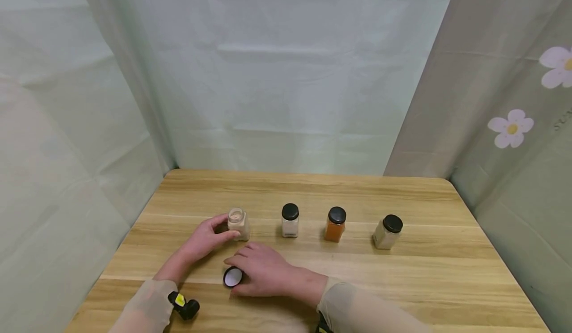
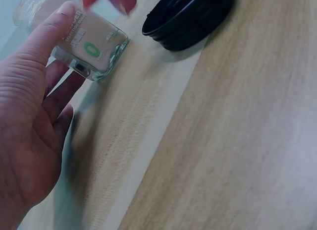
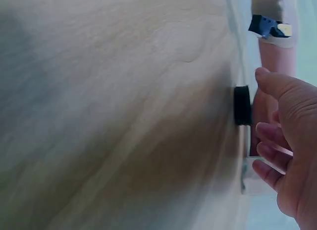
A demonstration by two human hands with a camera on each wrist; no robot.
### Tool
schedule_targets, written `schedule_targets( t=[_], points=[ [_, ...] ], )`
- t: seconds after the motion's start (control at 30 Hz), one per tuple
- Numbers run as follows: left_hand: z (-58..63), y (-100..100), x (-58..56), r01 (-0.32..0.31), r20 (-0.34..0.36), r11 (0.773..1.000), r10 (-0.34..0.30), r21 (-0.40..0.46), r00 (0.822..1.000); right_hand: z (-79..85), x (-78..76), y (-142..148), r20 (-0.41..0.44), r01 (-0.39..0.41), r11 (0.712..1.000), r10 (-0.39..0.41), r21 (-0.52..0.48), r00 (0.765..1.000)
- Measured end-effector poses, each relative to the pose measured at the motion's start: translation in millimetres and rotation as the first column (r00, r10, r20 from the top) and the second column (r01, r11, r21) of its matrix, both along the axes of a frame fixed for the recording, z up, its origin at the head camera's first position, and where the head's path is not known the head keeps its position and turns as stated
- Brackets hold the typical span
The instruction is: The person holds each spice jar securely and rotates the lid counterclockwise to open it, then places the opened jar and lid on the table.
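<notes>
My left hand (image 1: 206, 239) grips a small square glass jar (image 1: 243, 228) between thumb and fingers. The jar stands uncovered on the table and has beige powder inside; a green mark shows on its label in the left wrist view. A black screw lid (image 1: 226, 278) lies upturned on the wood nearer to me, its white liner facing up. Beside that lid is my right hand (image 1: 265, 272), its fingers loosely bent and holding nothing. In the right wrist view a gap shows between the thumb and fingertips (image 3: 265, 166) and the black lid (image 3: 242, 106).
Three black-capped jars stand in a row to the right: one with pale contents (image 1: 290, 226), one with orange contents (image 1: 333, 230) and a beige one (image 1: 385, 237). The wooden table (image 1: 429, 283) has hanging cloth (image 1: 286, 75) behind and at both sides.
</notes>
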State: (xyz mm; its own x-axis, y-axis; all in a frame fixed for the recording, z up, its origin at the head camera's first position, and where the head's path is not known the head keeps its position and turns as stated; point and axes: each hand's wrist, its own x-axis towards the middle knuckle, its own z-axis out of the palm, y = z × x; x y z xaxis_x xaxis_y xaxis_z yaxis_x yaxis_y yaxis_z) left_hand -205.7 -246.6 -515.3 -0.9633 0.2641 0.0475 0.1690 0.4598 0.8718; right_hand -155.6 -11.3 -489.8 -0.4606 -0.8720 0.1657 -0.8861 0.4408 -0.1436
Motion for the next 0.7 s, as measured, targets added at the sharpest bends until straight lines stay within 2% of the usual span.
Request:
schedule_targets(
  t=[0.17, 0.37, 0.5, 0.7],
  points=[
    [1.5, 1, 0.9, -0.002, -0.004, 1.000, 0.002, -0.014, 1.000, 13.0, 2.3, 18, 0.018, -0.001, 0.999, 0.002, -0.047, 1.000],
    [5.1, 2, 4.1, 0.013, -0.024, 1.000, -0.013, -0.012, 1.000, 28.7, 6.5, 46, 0.066, 0.036, 0.989, -0.026, -0.146, 0.997],
    [6.4, 3, 5.7, 0.009, -0.009, 1.000, -0.009, 0.011, 1.000, 36.8, 8.5, 64, 0.102, 0.072, 0.977, -0.052, -0.201, 0.993],
    [7.0, 5, 7.2, 0.006, -0.010, 1.000, -0.006, -0.002, 1.000, 41.4, 6.3, 85, 0.103, 0.115, 0.948, -0.088, -0.297, 0.991]
  ],
)
